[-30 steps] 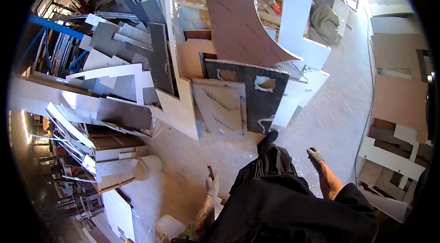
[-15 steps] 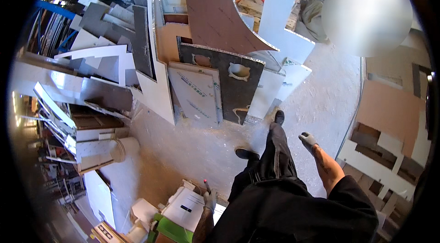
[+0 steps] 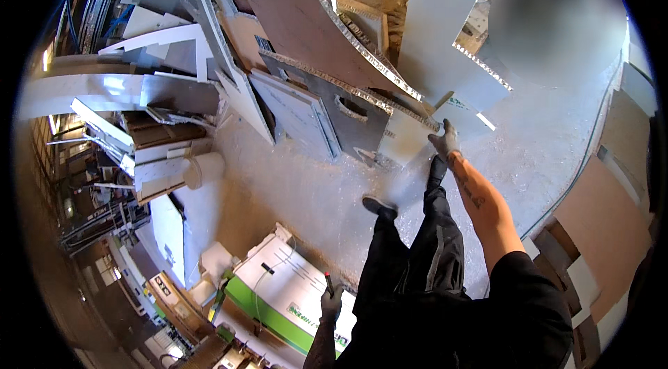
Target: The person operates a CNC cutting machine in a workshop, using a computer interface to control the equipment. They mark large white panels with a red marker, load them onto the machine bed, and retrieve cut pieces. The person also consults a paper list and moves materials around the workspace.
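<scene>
My right hand [image 3: 445, 140], in a grey glove, reaches forward with fingers apart at the upper corner of a pale board [image 3: 403, 136]. Its fingertips are at the board's edge; whether they touch is hard to tell. Beside that board leans a dark panel [image 3: 327, 106] with a cut-out hole and a rough, light edge. Lower down, my gloved left hand [image 3: 332, 303] is closed round a slim, red-tipped marker [image 3: 328, 281], which points up. Behind the dark panel stands a large brown panel [image 3: 292, 3] with a curved edge.
A tall white panel [image 3: 438, 14] and thinner white boards [image 3: 289, 108] lean in the same stack. A white and green machine [image 3: 278, 278] stands by my left arm. Offcuts fill a rack [image 3: 163, 146] at left. More boards [image 3: 598, 223] lie at right.
My right hand has moved forward from beside my leg to the stack's edge. The view has turned and come nearer the panels. My left hand keeps hold of the marker.
</scene>
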The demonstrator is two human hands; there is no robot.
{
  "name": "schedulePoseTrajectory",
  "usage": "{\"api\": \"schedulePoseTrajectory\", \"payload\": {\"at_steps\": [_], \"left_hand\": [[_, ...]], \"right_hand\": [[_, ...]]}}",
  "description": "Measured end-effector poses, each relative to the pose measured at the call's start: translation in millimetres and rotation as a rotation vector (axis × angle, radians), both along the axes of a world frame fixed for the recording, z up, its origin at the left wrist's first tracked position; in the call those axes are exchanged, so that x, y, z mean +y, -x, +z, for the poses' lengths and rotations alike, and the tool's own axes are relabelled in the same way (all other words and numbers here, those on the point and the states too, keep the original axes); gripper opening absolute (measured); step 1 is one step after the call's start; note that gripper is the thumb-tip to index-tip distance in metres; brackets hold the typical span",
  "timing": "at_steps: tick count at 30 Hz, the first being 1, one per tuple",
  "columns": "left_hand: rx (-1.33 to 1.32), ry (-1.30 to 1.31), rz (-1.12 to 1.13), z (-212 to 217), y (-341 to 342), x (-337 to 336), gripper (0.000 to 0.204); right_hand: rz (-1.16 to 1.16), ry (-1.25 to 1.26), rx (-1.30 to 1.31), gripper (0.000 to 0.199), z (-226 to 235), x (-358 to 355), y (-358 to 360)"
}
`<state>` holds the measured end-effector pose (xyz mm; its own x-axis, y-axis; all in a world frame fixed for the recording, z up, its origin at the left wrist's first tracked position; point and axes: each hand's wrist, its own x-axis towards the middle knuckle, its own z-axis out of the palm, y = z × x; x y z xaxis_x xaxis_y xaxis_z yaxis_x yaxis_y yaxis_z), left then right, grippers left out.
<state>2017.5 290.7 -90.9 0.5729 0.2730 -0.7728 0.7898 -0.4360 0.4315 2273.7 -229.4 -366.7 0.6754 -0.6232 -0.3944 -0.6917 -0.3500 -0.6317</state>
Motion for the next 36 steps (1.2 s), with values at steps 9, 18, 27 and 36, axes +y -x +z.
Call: {"api": "schedulePoseTrajectory", "payload": {"at_steps": [9,18,27,36], "left_hand": [[0.033,-0.047,-0.080,25.6,-3.4,-73.1,0.037],[-0.007,-0.052,-0.221,26.7,-25.8,-94.8,0.037],[0.039,-0.067,-0.115,34.9,-13.6,-115.0,0.034],[0.025,-0.057,0.171,7.9,83.0,-98.7,0.041]], "right_hand": [[0.233,-0.212,0.150,0.048,-18.3,-19.7,-17.7],[0.304,-0.128,0.043,0.034,-9.0,-23.3,-0.4],[0.208,-0.217,-0.096,0.036,4.7,-68.3,-76.6],[0.360,-0.427,-0.076,0.034,34.9,-47.0,-116.2]]}}
